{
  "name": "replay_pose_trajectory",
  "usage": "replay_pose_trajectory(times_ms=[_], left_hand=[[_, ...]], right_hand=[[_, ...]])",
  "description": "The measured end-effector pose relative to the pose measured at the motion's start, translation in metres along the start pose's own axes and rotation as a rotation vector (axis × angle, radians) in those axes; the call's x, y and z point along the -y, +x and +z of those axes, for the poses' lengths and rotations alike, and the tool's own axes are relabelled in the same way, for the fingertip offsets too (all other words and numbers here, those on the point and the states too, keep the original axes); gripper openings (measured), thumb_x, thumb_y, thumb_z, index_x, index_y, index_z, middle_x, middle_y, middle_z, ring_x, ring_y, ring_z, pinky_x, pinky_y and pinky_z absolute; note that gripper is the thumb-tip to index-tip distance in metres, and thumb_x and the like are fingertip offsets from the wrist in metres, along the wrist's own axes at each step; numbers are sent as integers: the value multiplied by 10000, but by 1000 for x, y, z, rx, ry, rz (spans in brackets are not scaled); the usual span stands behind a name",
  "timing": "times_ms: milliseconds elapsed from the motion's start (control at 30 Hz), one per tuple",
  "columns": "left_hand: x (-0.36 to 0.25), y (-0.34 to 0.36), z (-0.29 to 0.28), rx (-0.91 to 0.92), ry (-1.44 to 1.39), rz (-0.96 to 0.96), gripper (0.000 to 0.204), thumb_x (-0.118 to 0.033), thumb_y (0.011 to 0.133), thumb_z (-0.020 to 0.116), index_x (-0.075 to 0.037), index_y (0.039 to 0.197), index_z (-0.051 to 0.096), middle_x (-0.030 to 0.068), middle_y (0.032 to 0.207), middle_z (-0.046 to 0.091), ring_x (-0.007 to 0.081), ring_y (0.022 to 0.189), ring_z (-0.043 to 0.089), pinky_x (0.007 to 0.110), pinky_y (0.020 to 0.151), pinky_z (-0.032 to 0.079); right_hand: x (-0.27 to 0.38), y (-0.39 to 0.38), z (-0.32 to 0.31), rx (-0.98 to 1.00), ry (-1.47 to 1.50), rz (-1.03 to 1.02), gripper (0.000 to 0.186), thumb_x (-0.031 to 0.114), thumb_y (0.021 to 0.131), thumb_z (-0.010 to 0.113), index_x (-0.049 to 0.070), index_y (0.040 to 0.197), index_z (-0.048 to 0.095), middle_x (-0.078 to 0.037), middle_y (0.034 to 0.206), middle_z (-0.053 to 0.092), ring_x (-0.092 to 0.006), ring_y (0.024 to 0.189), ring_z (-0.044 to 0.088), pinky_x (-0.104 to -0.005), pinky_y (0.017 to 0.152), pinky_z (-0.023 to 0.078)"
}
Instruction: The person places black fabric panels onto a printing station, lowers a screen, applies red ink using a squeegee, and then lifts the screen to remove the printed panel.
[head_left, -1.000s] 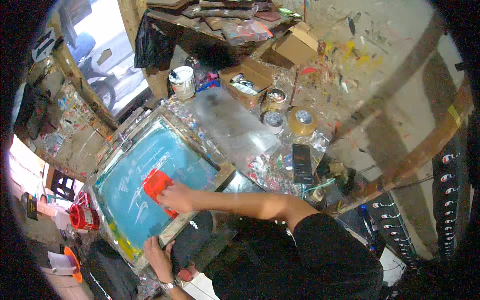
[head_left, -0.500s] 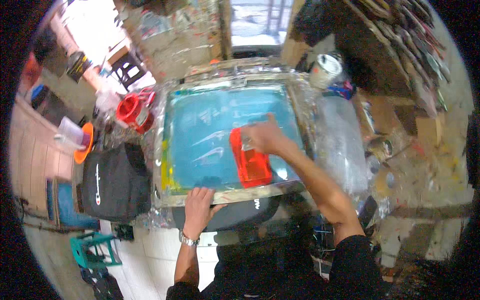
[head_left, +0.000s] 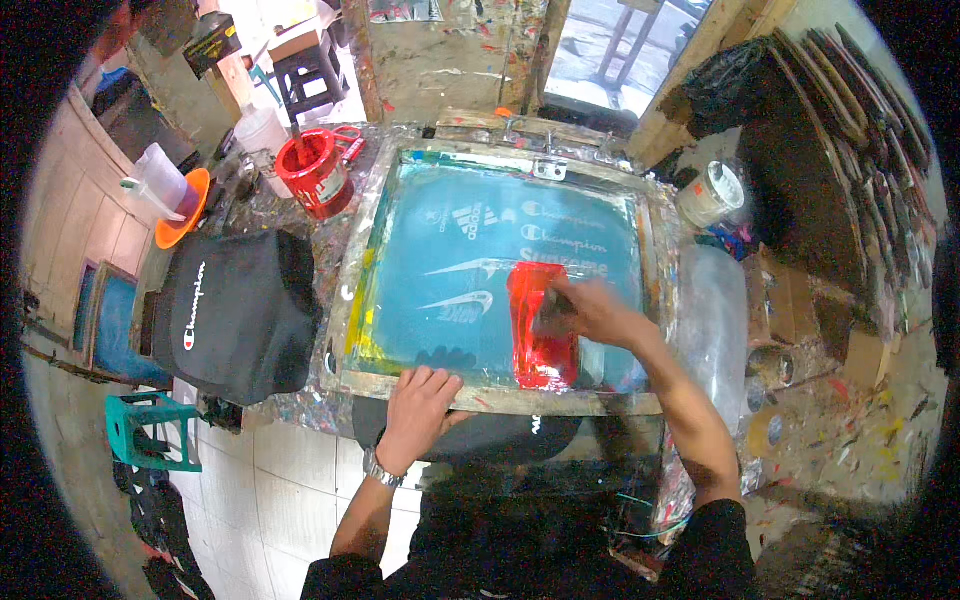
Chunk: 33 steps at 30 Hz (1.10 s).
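Observation:
A wood-framed printing screen [head_left: 410, 300] with blue mesh and pale logo shapes lies in front of me. My left hand [head_left: 423, 405] is closed on its near rail, fingers over the top and thumb below. My right hand [head_left: 600, 318], slightly blurred, is closed round a small dark squeegee [head_left: 552, 316], mostly hidden by the fingers. The squeegee stands on a wet strip of red ink [head_left: 540, 365] on the right half of the mesh. Under the screen's near edge shows a black bag [head_left: 490, 437], mostly covered.
Left of the screen lies another black bag [head_left: 240, 320] with white lettering. A red ink tub [head_left: 315, 180] stands beyond it, near a clear pitcher [head_left: 165, 185] on an orange dish. A white can [head_left: 712, 195] and a plastic-wrapped roll [head_left: 710, 320] are at the right.
My right hand has come toward me along the red strip with the squeegee. My left hand keeps its hold on the near rail. The whole view has shifted and turned.

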<state>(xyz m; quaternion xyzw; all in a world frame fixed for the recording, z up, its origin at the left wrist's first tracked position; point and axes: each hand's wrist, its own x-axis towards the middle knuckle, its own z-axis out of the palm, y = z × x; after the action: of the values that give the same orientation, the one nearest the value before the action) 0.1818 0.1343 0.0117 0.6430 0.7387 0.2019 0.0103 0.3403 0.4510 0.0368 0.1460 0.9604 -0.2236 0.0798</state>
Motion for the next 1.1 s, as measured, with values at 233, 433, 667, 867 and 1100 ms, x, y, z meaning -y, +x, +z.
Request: replay_pose_trajectory(times_ms=[233, 433, 667, 867, 1100], left_hand=[[0, 2, -2, 2, -3, 1, 493, -368, 709, 834, -98, 1074, 643, 51, 971, 592, 257, 963, 559, 400, 857, 439], [1, -2, -4, 22, -17, -34, 500, -362, 707, 838, -103, 1087, 640, 50, 968, 588, 255, 974, 561, 402, 863, 435], [3, -1, -6, 46, -24, -25, 469, -348, 716, 836, -105, 1062, 631, 50, 951, 575, 259, 963, 552, 407, 856, 433], [0, 6, -5, 14, -16, -12, 482, -337, 697, 844, -100, 1056, 626, 58, 941, 568, 268, 952, 550, 407, 849, 434], [-3, 0, -6, 45, -12, -55, 492, -335, 684, 853, -91, 1044, 623, 66, 952, 578, 277, 948, 557, 414, 845, 437]], right_hand=[[18, 39, -31, -329, -255, 104, 333, 363, 971, 648, 63, 1086, 563, -185, 953, 703, -411, 932, 663, -526, 855, 445], [46, -21, 17, -461, -332, 181, 335, 336, 1002, 608, 9, 1022, 541, -223, 912, 676, -445, 875, 634, -536, 812, 437], [100, -61, 42, -302, -196, 335, 307, 224, 953, 665, 11, 1127, 529, -196, 910, 680, -423, 883, 653, -521, 827, 439], [37, 22, -5, -335, -300, 149, 333, 132, 935, 588, 101, 1263, 537, -133, 1099, 688, -375, 1067, 666, -620, 1006, 398], [45, 6, 5, -417, -277, 9, 262, 69, 910, 594, 111, 1162, 533, -135, 1143, 631, -335, 1120, 617, -603, 1065, 336]])
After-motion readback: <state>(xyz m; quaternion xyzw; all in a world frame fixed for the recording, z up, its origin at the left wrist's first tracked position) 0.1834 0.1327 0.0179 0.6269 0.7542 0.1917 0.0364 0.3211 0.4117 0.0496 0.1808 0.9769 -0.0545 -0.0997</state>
